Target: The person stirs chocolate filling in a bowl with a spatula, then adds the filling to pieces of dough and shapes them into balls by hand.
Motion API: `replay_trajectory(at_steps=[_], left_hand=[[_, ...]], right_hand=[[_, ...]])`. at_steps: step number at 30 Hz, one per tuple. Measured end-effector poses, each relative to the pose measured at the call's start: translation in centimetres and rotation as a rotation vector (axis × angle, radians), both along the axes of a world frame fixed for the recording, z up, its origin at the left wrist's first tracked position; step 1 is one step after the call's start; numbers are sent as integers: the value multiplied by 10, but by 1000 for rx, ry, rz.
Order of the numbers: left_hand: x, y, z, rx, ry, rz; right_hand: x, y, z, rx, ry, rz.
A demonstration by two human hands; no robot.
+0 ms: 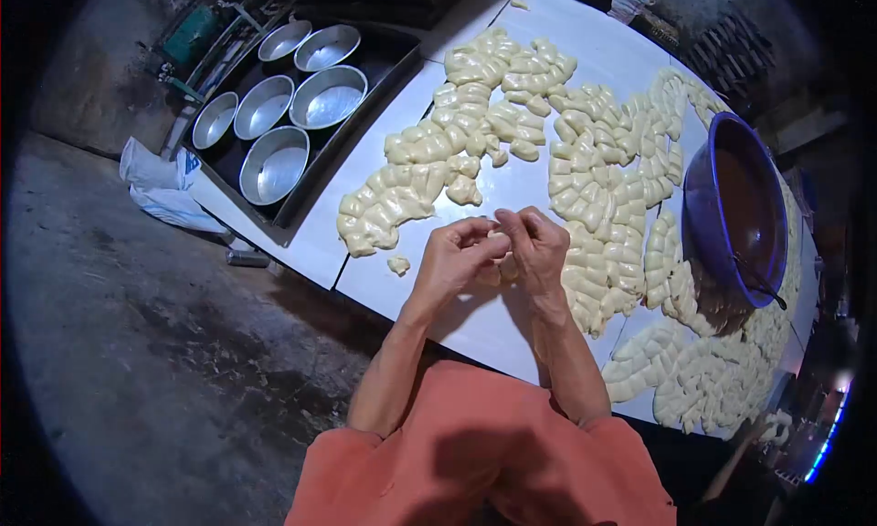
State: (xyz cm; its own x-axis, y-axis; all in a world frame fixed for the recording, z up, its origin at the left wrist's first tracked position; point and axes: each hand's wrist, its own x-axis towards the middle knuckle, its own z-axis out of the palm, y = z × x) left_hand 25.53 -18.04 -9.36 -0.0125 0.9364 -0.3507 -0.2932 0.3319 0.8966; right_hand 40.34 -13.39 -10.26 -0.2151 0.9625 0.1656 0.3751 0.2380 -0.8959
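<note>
My left hand (449,263) and my right hand (542,252) meet over the near edge of the white table, fingertips pinched together. Between them a small piece of dough (496,236) shows in part; the fingers cover the rest. Left of my hands, a tiny dough scrap (398,266) lies alone on the table. Beyond them spreads a row of glossy, pale dough pieces (402,193), pressed side by side. More cut dough (594,188) lies close to my right hand in long, curving bands.
A dark tray (301,184) at the left holds several round metal pans (274,165). At the right a purple basin (699,193) with brown liquid and a utensil handle stands among dough. The table (379,293) ends just before my body. A white sack (151,174) lies beyond its left side.
</note>
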Motion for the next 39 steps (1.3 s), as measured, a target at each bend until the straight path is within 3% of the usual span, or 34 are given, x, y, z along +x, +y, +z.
replay_trajectory(at_steps=[3, 6, 7, 10, 11, 12, 14, 15, 18, 19, 22, 25, 27, 29, 32, 34, 36, 37, 38, 39], left_hand=[[-3, 9, -9, -10, 2, 6], [-12, 15, -2, -69, -57, -143], [-14, 16, 0, -93, -87, -214], [-18, 18, -4, 13, 537, -204], [-21, 13, 1, 55, 545, -151], [-27, 11, 11, -13, 646, -155], [-50, -1, -12, 124, 830, -194], [-56, -5, -7, 61, 830, -255], [-56, -17, -20, 124, 836, -296], [-53, -14, -16, 84, 837, -357], [-39, -1, -35, 295, 858, -352], [-43, 16, -31, 196, 917, -584], [-52, 12, -27, 294, 964, -504], [-57, 11, -20, 331, 922, -459], [-43, 16, -15, 290, 910, -573], [-26, 16, -21, 282, 930, -536], [-14, 13, -38, 233, 943, -481], [-16, 13, -37, 254, 864, -446], [-20, 12, -35, 280, 785, -416], [-26, 12, -27, 228, 669, -388]], right_hand=[[3, -2, 2, 14, -56, -69], [19, -9, 19, 259, -91, 154], [25, -11, 16, 199, -128, 220], [20, -12, 18, -202, -5, -2], [21, -6, 2, -369, 139, -56], [21, -4, -10, -344, 63, -64], [23, -4, -8, -424, -209, 44], [23, -4, -8, -422, -257, 46], [14, -15, -10, -98, -399, -127], [9, -16, -2, -112, -390, -135], [0, -20, -19, -139, -338, -46], [3, -22, -10, -205, -408, -67], [1, -29, 1, -111, -453, -142], [-1, -32, 10, -244, -454, -182], [-1, -35, -9, -186, -450, -122], [-7, -34, -17, -191, -361, -101], [-7, -30, -23, -380, -194, -138], [-8, -32, -28, -546, 40, -199], [0, -30, -45, -536, 205, -137], [-9, -29, -28, -642, 355, -134]])
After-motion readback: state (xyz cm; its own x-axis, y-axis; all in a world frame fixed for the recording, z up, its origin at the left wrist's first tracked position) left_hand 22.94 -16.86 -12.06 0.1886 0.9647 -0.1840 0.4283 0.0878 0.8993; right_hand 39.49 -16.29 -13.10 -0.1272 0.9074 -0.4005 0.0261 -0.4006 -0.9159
